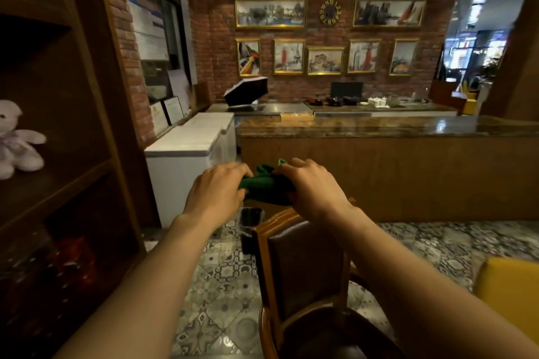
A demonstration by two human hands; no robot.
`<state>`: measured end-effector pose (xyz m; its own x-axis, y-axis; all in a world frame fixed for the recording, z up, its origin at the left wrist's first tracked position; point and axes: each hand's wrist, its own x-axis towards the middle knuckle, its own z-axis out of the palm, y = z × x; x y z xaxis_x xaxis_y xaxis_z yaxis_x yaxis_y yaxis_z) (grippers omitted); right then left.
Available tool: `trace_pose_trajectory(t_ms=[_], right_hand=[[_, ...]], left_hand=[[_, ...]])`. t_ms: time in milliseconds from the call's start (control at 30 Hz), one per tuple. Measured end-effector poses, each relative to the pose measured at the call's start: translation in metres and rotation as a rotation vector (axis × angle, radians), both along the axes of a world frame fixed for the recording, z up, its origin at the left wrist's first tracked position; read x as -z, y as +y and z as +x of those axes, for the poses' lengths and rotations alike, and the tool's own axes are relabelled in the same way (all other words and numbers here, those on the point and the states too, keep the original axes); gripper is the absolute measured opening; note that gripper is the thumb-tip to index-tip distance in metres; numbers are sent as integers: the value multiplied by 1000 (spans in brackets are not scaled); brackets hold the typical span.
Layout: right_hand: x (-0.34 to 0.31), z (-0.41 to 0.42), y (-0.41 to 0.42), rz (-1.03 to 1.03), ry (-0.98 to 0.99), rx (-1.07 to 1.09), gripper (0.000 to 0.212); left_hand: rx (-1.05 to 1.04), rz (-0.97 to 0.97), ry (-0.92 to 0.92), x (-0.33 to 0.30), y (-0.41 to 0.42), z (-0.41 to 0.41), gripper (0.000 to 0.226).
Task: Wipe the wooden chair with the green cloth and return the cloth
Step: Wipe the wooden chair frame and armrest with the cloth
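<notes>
Green cloth (pixel 267 187) hangs bunched in the air between both hands, above the top rail of the wooden chair (pixel 303 265) and not touching it. Crumpled as it is, the cloth's long axis runs roughly left to right, from one hand to the other, with a small corner poking upward near the right hand. The left hand (pixel 217 192) has its fingers curled over the cloth's left end, clamped on the fabric; the right hand (pixel 313 186) grips the right end the same way, knuckles up. Both forearms reach forward from the bottom of the view, the right one crossing over the chair's right side. The chair stands directly below, its dark padded back facing the wearer, the wooden frame curving at the top, and its round seat at the lower edge. Beyond the chair back, on the patterned tile floor (pixel 221 285), sits a small dark bin (pixel 250 227), partly hidden by the chair frame. A white chest freezer (pixel 186 160) stands to the left of the hands, and a long wooden counter (pixel 408 172) with a glossy top runs across behind them. A wooden shelf unit (pixel 73 125) on the far left holds a pale plush toy (pixel 16 140). A yellow seat (pixel 507 294) shows at the right edge.
</notes>
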<state>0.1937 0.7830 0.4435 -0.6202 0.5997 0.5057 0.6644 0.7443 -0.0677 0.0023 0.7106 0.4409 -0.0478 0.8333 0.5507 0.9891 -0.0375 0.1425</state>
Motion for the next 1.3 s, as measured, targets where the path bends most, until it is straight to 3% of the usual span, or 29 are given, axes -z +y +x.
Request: trace_pose_trajectory(t_ms=[633, 1033, 1300], right_hand=[[203, 21, 61, -318, -77, 38, 53], [380, 7, 81, -652, -166, -13, 52], [478, -23, 85, -708, -250, 87, 57]], left_hand=[[47, -340, -131, 192, 64, 20, 29], [-70, -531, -234, 385, 70, 19, 27], [-51, -661, -348, 498, 75, 10, 40]])
